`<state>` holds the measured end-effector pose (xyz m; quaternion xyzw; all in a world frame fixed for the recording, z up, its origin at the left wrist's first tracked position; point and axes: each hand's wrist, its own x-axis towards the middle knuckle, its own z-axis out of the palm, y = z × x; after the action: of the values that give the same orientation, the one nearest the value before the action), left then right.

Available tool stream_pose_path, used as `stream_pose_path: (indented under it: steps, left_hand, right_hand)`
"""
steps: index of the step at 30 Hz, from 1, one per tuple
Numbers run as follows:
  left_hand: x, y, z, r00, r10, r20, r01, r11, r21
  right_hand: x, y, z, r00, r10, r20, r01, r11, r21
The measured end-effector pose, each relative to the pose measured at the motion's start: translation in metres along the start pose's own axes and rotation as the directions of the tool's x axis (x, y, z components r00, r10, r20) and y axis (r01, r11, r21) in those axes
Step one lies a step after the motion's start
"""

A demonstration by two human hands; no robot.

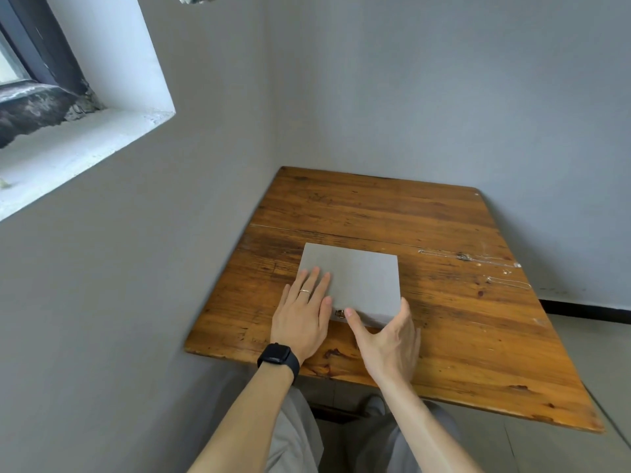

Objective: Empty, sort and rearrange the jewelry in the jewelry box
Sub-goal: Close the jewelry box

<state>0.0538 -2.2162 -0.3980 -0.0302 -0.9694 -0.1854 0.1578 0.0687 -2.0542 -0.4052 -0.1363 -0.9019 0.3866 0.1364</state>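
Location: a corner of grey plastered walls, with a white-rendered window recess (102,131) high on the left. A worn wooden table (444,353) is pushed into the corner. Its plank top is orange-brown, scratched and flecked with white marks.

The jewelry box (362,278) sits on the left-centre of the table, near the front edge. It is flat, rectangular and matte grey, and its lid is down, so the contents cannot be seen. A small metal clasp (339,313) shows at the middle of the near side.

Two thin silver chains lie loose on the wood to the right, well apart from the box. The longer chain (471,258) is farther back and the shorter chain (508,283) is near the right edge. Bare tabletop extends behind the box and to its right and front right.

The left hand (300,319) lies palm-down on the near left part of the lid, with the fingers straight and slightly fanned. It wears a plain ring (305,291), and a black smartwatch (278,356) is on the wrist.

The right hand (389,343) is at the box's near right corner with the fingers spread wide. The thumb tip is at the front edge just beside the clasp. Whether it presses there cannot be told.
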Motion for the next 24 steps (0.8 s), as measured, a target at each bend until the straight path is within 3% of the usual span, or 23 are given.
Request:
stream_pose_path:
  steps: [13, 24]
  left_hand:
    - [0.0, 0.003, -0.004, 0.998, 0.054, -0.024, -0.051, 0.994, 0.098]
    - [0.006, 0.005, -0.008, 0.997, 0.053, 0.048, -0.062, 0.974, 0.218]
  right_hand:
    - [-0.002, 0.014, 0.006, 0.993, -0.12, -0.017, 0.117, 0.988, -0.102]
    - [-0.003, 0.005, 0.006, 0.994, -0.086, -0.061, 0.074, 0.982, -0.175]
